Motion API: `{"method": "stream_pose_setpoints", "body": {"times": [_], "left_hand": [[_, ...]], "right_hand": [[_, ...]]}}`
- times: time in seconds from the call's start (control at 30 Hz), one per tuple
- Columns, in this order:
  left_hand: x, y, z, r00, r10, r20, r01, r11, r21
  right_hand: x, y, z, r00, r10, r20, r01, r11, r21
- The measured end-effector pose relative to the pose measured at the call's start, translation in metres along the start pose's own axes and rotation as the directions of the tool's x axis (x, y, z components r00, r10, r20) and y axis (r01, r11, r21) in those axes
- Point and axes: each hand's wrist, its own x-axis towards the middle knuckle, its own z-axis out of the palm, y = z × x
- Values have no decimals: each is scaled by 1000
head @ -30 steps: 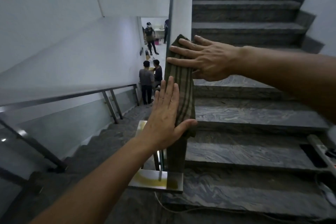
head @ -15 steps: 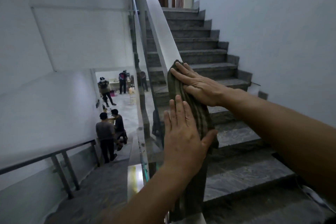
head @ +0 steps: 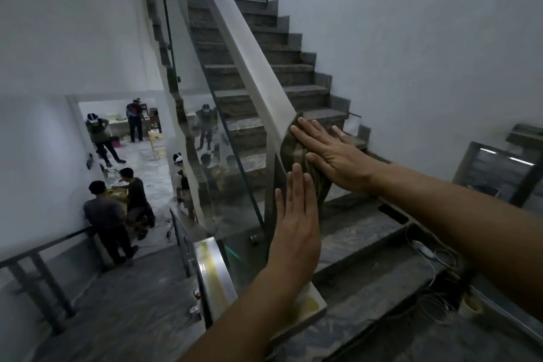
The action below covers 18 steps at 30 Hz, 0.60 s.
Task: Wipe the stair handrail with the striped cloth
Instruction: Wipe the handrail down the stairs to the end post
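The metal stair handrail point(head: 235, 35) slopes up from the landing toward the top left, above a glass panel. A green striped cloth point(head: 296, 153) is draped over its lower end. My right hand point(head: 332, 153) lies flat on the cloth's right side, fingers spread and pointing left. My left hand point(head: 296, 214) stands flat with fingers together against the left side, just below the cloth; I cannot tell whether its fingertips touch the fabric. The two palms sandwich the rail end between them.
Stone steps point(head: 299, 91) climb ahead beside a white wall. A lower flight descends at left with a wall rail point(head: 44, 250). Several people point(head: 108, 214) stand below. A white cable and power strip point(head: 423, 250) lie on the landing, with a small cup point(head: 470, 307) near them.
My view has tilted up and swung, showing the whole upper flight. Both hands stay pressed around the cloth at the rail's lower end, with the left hand now lower on the rail than the right.
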Motion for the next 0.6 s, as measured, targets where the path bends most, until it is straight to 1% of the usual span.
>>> {"method": "stream_pose_setpoints", "body": {"times": [0.13, 0.2, 0.27, 0.33, 0.4, 0.5, 0.6], "left_hand": [[-25, -11, 4, 995, 27, 92, -28, 1000, 3], [-31, -17, 2, 988, 49, 146, -53, 998, 21], [-36, -21, -5, 976, 76, 206, -87, 995, 46], [-40, -26, -10, 968, 84, 238, -108, 990, 87], [-47, -33, -11, 960, 99, 263, -137, 982, 130], [-62, -43, -7, 933, 83, 349, -150, 974, 170], [-77, -47, -11, 898, 43, 437, -137, 973, 186]], "right_hand": [[-31, -14, 17, 997, 64, -33, -65, 997, -32], [-42, -20, 30, 991, 84, -103, -86, 996, -15], [-49, -28, 44, 972, 113, -208, -105, 993, 49], [-53, -36, 61, 938, 173, -301, -138, 982, 131], [-57, -46, 79, 904, 236, -356, -168, 963, 212], [-65, -60, 104, 882, 303, -361, -199, 934, 297], [-75, -68, 132, 889, 319, -328, -197, 914, 355]]}}
